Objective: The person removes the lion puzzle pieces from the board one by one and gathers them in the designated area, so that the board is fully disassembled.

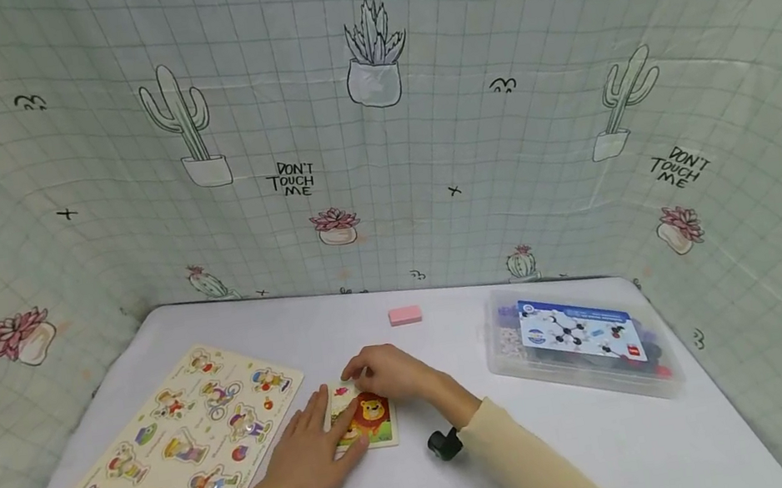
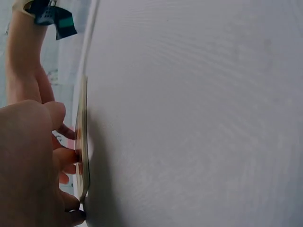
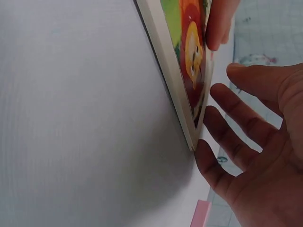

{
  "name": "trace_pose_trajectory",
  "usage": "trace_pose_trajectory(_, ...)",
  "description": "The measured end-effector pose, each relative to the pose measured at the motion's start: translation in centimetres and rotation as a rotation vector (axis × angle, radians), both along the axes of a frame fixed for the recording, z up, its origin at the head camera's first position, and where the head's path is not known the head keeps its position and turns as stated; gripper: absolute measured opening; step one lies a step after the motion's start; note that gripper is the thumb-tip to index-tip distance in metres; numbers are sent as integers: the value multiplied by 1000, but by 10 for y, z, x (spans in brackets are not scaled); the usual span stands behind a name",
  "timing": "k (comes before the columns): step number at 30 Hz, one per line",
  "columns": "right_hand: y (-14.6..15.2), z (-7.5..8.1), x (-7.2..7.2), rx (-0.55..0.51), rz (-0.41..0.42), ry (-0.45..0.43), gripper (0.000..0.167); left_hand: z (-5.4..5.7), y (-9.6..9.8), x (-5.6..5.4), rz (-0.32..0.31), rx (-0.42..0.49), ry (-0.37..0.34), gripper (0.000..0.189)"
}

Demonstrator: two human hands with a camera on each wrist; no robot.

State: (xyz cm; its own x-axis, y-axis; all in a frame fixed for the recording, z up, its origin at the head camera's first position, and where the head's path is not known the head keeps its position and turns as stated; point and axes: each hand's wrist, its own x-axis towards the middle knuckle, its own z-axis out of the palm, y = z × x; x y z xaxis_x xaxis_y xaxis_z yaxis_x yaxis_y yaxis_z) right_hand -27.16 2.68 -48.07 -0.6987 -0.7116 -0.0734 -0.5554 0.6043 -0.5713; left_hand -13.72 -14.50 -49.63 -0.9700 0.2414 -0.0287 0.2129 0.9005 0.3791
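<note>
A small lion picture puzzle board (image 1: 382, 429) lies on the white table, between both hands. My left hand (image 1: 307, 452) comes from the lower left with its fingers spread. Its index finger reaches across the picture and the thumb lies by the near edge. From the right, my right hand (image 1: 397, 371) reaches to the far corner of the board. In the right wrist view the right fingertips (image 3: 202, 147) are right at the board's edge, fingers loosely bent, with the thumb held apart. Part of the picture is hidden under the fingers.
Left of the hands lies a large wooden puzzle board (image 1: 166, 463) with cartoon figures. A pink block (image 1: 405, 315) sits behind them. On the right stands a clear plastic box (image 1: 580, 342) with a molecule-picture label. Patterned cloth (image 1: 376, 145) hangs around the table.
</note>
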Motion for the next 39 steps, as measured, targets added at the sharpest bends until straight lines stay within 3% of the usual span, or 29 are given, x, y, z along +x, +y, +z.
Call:
trace_pose_trajectory(17, -7, -4, 2, 113, 73, 79, 32, -3, 0, -4, -50, -45, -10, 63)
trace_pose_trajectory(25, -13, -9, 5, 152, 60, 87, 43, -4, -2, -5, -50, -51, -40, 65)
trace_pose_trajectory(39, -15, -4, 7, 167, 73, 101, 41, 1, -5, -10, -71, -52, -72, 68)
